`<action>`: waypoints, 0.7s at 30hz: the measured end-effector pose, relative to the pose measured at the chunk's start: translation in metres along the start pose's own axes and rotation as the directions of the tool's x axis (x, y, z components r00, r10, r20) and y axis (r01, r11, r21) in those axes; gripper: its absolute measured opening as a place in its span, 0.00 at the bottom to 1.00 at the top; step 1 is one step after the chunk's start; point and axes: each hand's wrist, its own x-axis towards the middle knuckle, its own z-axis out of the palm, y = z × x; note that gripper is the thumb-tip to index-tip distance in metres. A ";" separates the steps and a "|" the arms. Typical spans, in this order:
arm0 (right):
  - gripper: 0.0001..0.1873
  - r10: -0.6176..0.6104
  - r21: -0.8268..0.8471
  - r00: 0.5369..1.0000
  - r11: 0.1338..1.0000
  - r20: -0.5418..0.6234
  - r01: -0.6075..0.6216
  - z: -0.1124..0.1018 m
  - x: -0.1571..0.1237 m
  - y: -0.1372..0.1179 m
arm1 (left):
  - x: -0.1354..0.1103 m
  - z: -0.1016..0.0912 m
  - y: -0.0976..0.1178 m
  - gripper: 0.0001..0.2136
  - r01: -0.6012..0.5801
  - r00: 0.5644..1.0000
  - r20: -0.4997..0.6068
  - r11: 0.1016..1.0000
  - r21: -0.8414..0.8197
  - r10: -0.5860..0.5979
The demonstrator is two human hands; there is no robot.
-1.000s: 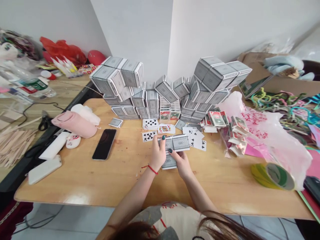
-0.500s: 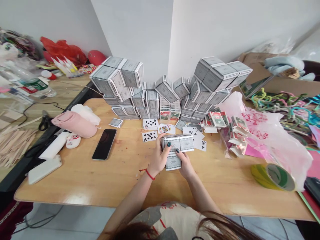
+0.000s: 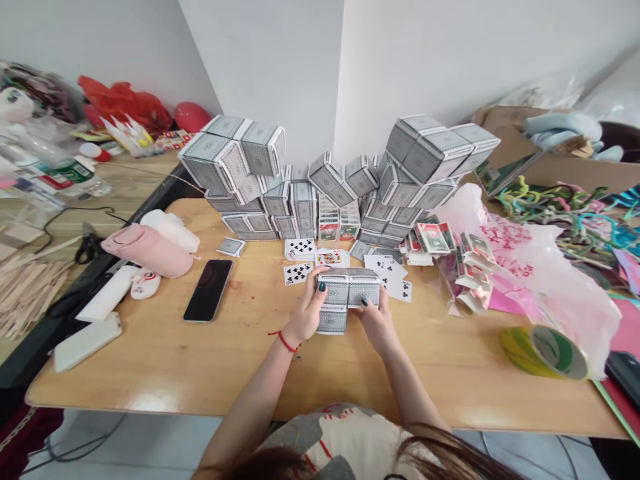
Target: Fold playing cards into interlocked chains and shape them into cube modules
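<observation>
Both my hands grip a block of grey patterned card boxes (image 3: 345, 293) just above the wooden table (image 3: 200, 360). My left hand (image 3: 306, 312), with a red string at the wrist, clasps its left side. My right hand (image 3: 376, 319) clasps the right side. Loose playing cards (image 3: 300, 272) lie face up just beyond the block. Behind them, against the white wall, stands a pile of many similar grey card boxes (image 3: 260, 160).
A black phone (image 3: 209, 289), a pink pouch (image 3: 145, 248) and white items lie to the left. At the right are a pink plastic bag (image 3: 540, 280), small red-green card packs (image 3: 435, 237), a tape roll (image 3: 547, 352) and coloured cords. A second table holds bottles and red bags.
The block of boxes has been turned upright and lifted a little off the table. My right hand has shifted from under it to its right side.
</observation>
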 end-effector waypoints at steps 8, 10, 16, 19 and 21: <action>0.32 -0.048 -0.287 0.989 0.954 0.139 0.087 -0.002 0.005 -0.031 | -0.002 -0.001 -0.008 0.15 -0.098 0.993 -0.064 0.992 0.079 0.103; 0.35 -0.080 -0.333 0.982 0.933 0.172 0.135 0.001 0.002 -0.037 | -0.002 -0.002 -0.009 0.13 -0.155 0.984 -0.069 0.977 0.145 0.167; 0.23 -0.228 -0.430 0.952 0.853 0.202 0.296 0.000 0.001 -0.036 | -0.003 -0.006 -0.008 0.13 -0.261 0.962 -0.020 0.942 0.210 0.272; 0.15 -0.300 -0.444 0.927 0.816 0.223 0.371 0.000 0.001 -0.033 | -0.005 -0.006 -0.007 0.14 -0.272 0.959 -0.030 0.942 0.195 0.283; 0.13 -0.330 -0.445 0.916 0.802 0.228 0.400 0.001 0.001 -0.033 | -0.005 -0.005 -0.006 0.14 -0.271 0.959 -0.032 0.943 0.194 0.282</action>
